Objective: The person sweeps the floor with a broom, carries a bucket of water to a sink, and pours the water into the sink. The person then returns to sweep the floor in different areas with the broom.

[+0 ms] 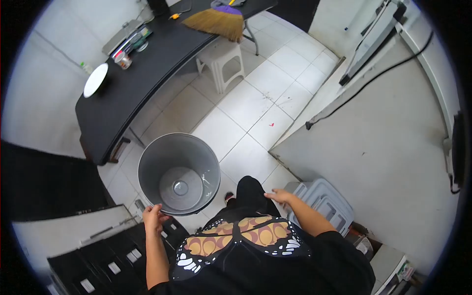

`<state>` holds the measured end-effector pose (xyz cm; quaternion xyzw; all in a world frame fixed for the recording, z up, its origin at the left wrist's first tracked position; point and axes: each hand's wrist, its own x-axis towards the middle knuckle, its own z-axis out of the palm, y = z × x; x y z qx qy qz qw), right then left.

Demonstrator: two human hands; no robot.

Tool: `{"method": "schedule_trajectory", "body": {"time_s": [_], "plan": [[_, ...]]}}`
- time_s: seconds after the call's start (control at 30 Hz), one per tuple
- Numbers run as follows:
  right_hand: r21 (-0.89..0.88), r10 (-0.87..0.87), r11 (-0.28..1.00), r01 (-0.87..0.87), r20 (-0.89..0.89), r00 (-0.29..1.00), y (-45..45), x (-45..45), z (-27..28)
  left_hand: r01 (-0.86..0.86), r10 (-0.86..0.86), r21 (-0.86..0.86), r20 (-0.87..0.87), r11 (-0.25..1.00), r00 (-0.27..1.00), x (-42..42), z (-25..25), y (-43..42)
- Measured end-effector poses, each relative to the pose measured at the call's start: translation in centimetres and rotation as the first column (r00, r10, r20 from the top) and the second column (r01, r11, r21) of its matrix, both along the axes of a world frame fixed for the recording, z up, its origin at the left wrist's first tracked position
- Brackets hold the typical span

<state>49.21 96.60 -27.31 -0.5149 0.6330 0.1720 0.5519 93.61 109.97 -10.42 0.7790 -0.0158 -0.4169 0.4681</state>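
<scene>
A round grey bin (179,147), with a smooth inside and a raised ring at its bottom, is tilted so that I look into it. At its near left rim is my left hand (154,217), closed on the edge with the thumb on top. My right hand (279,195) hangs beside my right leg with its fingers apart and nothing visible in it. Close to it, on the right, is a grey plastic container with a lid (324,204); whether the fingers touch it I cannot tell.
A long black table (142,73) holds a white plate (96,80), a cup (123,60) and a broom (216,22). Under it stands a white stool (221,61). Black drawers (113,260) are at lower left. A black cable (373,78) hangs over the white partition at right.
</scene>
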Motion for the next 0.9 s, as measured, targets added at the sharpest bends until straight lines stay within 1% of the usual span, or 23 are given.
{"method": "schedule_trajectory", "body": {"time_s": [0.03, 0.07, 0.1, 0.17, 0.23, 0.27, 0.33, 0.37, 0.47, 0.5, 0.57, 0.6, 0.63, 0.67, 0.7, 0.73, 0.8, 0.9], "plan": [[0.164, -0.147, 0.975, 0.152, -0.046, 0.988, -0.6, 1.7, 3.3, 0.039, -0.039, -0.004, -0.011, 0.999, 0.999, 0.5, 0.0, -2.4], [0.316, -0.282, 0.899, 0.302, -0.109, 0.953, -1.4, 2.8, 5.1, 0.079, -0.079, -0.009, -0.021, 0.997, 0.997, 1.0, 0.0, -4.9], [0.35, -0.375, 0.871, 0.346, 0.016, 0.927, -1.9, 3.0, 2.8, 0.09, -0.09, -0.016, -0.034, 0.996, 0.995, 1.0, 0.3, -7.6], [0.433, -0.532, 0.809, 0.398, 0.252, 0.808, -3.1, 3.4, -4.5, 0.149, -0.152, -0.062, -0.05, 0.987, 0.987, 1.1, -0.2, -12.9], [0.224, -0.269, 0.953, 0.207, 0.301, 0.915, -7.4, 3.5, -6.8, 0.218, -0.225, -0.085, -0.088, 0.972, 0.97, 0.9, -0.8, -18.0], [0.115, -0.128, 0.989, 0.097, 0.305, 0.944, -9.3, 4.1, -7.6, 0.235, -0.243, -0.095, -0.095, 0.968, 0.965, 0.5, -1.1, -20.4], [0.062, 0.032, 0.997, -0.045, 0.2, 0.979, -12.2, 3.9, -11.9, 0.276, -0.287, -0.101, -0.121, 0.956, 0.95, -1.1, -1.1, -25.0], [-0.192, 0.277, 0.944, -0.27, 0.01, 0.961, -13.3, 3.7, -12.8, 0.303, -0.32, -0.13, -0.143, 0.944, 0.936, -1.9, -0.9, -27.3], [-0.245, 0.397, 0.884, -0.399, -0.061, 0.916, -16.7, 3.5, -5.0, 0.368, -0.405, -0.193, -0.223, 0.91, 0.887, -3.5, -0.8, -34.1], [-0.206, 0.193, 0.957, -0.203, -0.069, 0.979, -16.7, 3.4, -5.4, 0.397, -0.441, -0.206, -0.261, 0.895, 0.859, -3.5, -1.8, -36.2], [-0.184, -0.001, 0.983, 0.017, 0.082, 0.997, -16.9, 2.0, -6.5, 0.447, -0.501, -0.231, -0.315, 0.864, 0.806, -4.9, -1.3, -40.2], [-0.162, -0.102, 0.979, 0.128, 0.157, 0.982, -17.4, 1.6, -7.1, 0.473, -0.531, -0.243, -0.338, 0.847, 0.777, -5.7, -1.1, -42.4], [-0.255, 0.295, 0.928, -0.27, 0.061, 0.954, -18.4, 2.1, -5.9, 0.514, -0.561, -0.225, -0.348, 0.828, 0.751, -6.3, -1.3, -44.5], [-0.167, 0.068, 0.985, -0.049, 0.112, 0.991, -18.8, 2.4, -4.5, 0.551, -0.597, -0.232, -0.355, 0.802, 0.719, -6.8, -1.3, -46.6], [-0.056, -0.16, 0.984, 0.169, 0.143, 0.977, -19.3, 2.9, -2.7, 0.585, -0.63, -0.24, -0.364, 0.775, 0.686, -7.4, -1.1, -48.8], [0.037, -0.39, 0.921, 0.389, 0.146, 0.909, -19.7, 3.4, -1.0, 0.618, -0.661, -0.247, -0.374, 0.747, 0.65, -8.0, -0.9, -51.0], [0.073, -0.507, 0.862, 0.502, 0.128, 0.852, -21.3, 4.0, -1.3, 0.651, -0.696, -0.268, -0.401, 0.71, 0.595, -8.9, -0.5, -55.4], [0.058, -0.548, 0.836, 0.545, 0.096, 0.831, -24.6, 5.2, -2.3, 0.695, -0.759, -0.336, -0.436, 0.636, 0.484, -9.5, -1.6, -62.2]]}}
